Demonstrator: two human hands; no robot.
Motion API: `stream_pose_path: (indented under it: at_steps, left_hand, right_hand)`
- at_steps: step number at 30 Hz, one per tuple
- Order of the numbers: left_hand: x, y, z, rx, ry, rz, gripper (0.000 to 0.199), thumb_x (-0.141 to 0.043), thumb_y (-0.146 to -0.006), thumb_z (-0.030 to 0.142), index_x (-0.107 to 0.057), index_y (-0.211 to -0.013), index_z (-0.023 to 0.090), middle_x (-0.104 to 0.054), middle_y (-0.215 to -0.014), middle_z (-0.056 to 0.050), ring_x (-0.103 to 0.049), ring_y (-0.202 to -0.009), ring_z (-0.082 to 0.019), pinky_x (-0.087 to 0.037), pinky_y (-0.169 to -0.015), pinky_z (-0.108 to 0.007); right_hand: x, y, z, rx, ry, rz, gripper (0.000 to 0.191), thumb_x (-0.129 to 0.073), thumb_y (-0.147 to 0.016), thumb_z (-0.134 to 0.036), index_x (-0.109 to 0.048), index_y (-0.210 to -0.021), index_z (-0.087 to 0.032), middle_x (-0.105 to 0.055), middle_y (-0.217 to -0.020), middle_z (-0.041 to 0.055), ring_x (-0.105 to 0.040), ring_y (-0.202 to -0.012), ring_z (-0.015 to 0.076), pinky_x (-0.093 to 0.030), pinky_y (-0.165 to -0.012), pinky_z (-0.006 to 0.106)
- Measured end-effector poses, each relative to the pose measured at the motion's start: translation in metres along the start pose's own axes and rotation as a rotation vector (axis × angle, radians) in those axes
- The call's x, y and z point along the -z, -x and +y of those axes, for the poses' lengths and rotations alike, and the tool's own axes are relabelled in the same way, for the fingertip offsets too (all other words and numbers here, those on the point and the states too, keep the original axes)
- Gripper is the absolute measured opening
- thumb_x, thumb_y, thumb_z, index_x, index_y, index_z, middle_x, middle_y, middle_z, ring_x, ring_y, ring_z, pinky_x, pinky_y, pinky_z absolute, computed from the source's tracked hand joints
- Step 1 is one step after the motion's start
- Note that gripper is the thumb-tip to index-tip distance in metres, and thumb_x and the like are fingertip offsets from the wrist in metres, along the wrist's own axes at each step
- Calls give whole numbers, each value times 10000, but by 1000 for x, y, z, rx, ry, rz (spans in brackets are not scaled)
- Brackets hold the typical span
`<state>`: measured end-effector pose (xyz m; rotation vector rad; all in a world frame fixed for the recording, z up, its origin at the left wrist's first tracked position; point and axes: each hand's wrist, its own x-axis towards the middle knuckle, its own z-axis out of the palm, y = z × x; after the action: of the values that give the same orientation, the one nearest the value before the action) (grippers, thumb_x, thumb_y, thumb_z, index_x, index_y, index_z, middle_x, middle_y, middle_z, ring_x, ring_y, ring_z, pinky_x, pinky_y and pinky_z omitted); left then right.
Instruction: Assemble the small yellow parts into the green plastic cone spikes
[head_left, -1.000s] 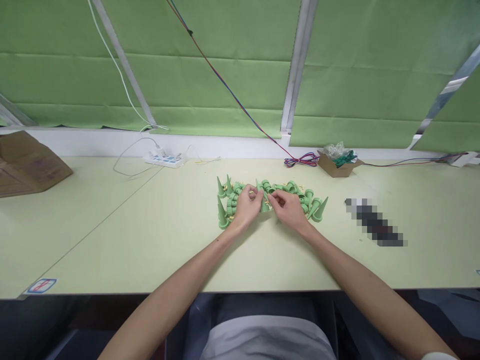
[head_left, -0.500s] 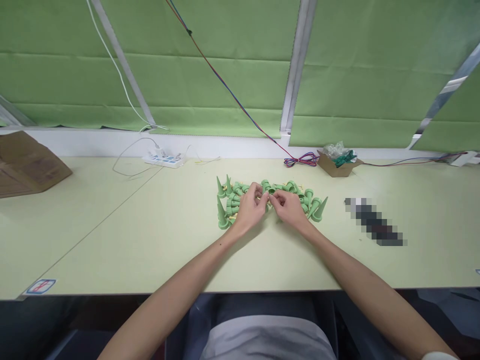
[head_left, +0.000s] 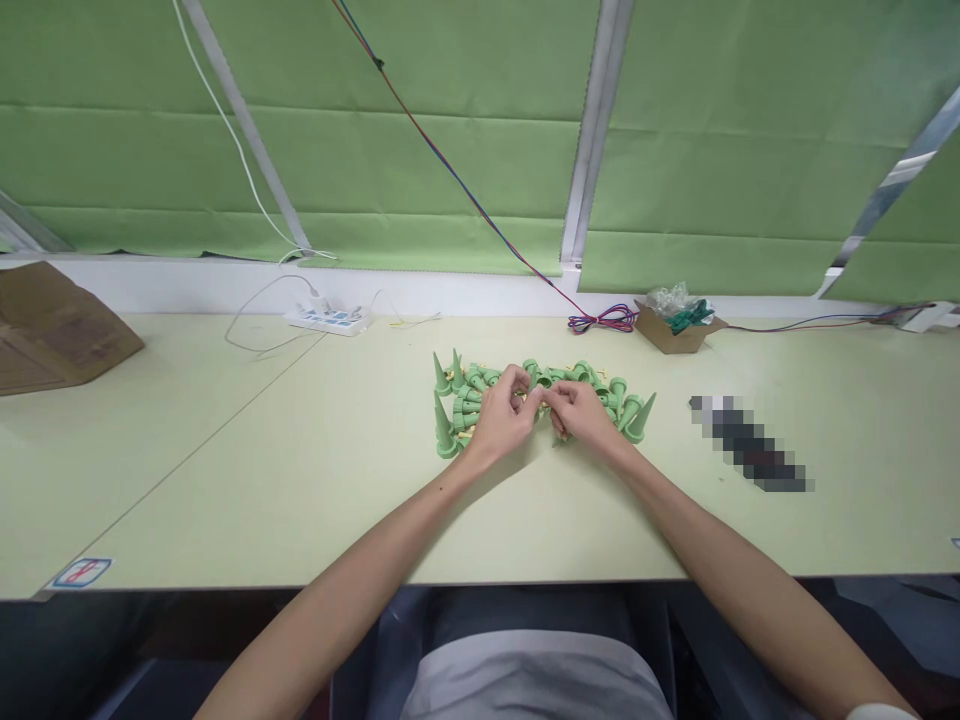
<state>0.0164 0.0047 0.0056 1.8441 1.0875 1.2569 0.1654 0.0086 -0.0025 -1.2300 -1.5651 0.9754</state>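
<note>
Over a pile of green plastic cone-shaped spikes (head_left: 445, 430), my two hands meet at the fingertips. My left hand (head_left: 506, 410) is closed, with thumb and fingers curled around what looks like a green plastic spike, mostly hidden by the fingers. Touching or almost touching it, my right hand (head_left: 581, 410) pinches something too small to make out. Some spikes stand point up at the left of the pile; others lie on their sides with hollow capped ends showing. Small yellow parts (head_left: 466, 433) lie among them. A green tip shows below my right hand.
A small open carton (head_left: 671, 338) with plastic wrap and green material stands at the back right, beside a coiled red-blue cable (head_left: 604, 320). A power strip (head_left: 330, 319) lies at the back left. A brown cardboard box (head_left: 64, 335) sits far left; a blurred dark object (head_left: 754, 450) lies right.
My right hand has shifted slightly right and its lower fingers now curl down more visibly. My left hand stays nearly in place, its thumb moved slightly right. The pile looks unchanged.
</note>
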Motion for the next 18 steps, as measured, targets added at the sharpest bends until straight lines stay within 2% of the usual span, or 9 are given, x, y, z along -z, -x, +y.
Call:
stream_pose_path:
  at_steps: [4,10,14,18]
  left_hand:
    - [1,1,3,-39,-22,-4,201,-527,-872,402,-442,-861,220,-474,-666,46,-355,-451,-72,-258,-489,-238]
    - [2,3,5,-72,-100,-33,185,-529,-880,398,-461,-884,225,-357,-532,80,-334,-445,-94,-279,-512,-247]
    - [1,2,6,-52,-83,-42,259,-536,-875,466,-478,-889,214,-489,-673,43,-403,-485,-80,-328,-521,-239]
    - [0,1,6,-58,-50,-49,311,-527,-877,506,-511,-946,204,-575,-879,-17,-510,-612,-96,-402,-561,-232]
  right_hand:
    - [-1,-1,3,-37,-34,-35,371,-535,-869,-438,-473,-576,-220,-461,-359,-46,-420,-314,115,-326,-375,255]
    - [-2,-1,1,-53,-48,-22,318,-516,-864,-342,-459,-577,-218,-453,-362,-51,-412,-309,105,-330,-361,239]
    - [-2,-1,0,-58,-86,24,315,-544,-857,-345,-457,-579,-224,-454,-384,-43,-417,-327,117,-349,-361,257]
    - [-1,-4,4,-30,-140,89,305,-584,-848,-406,-488,-619,-228,-458,-403,-39,-417,-327,133,-343,-343,280]
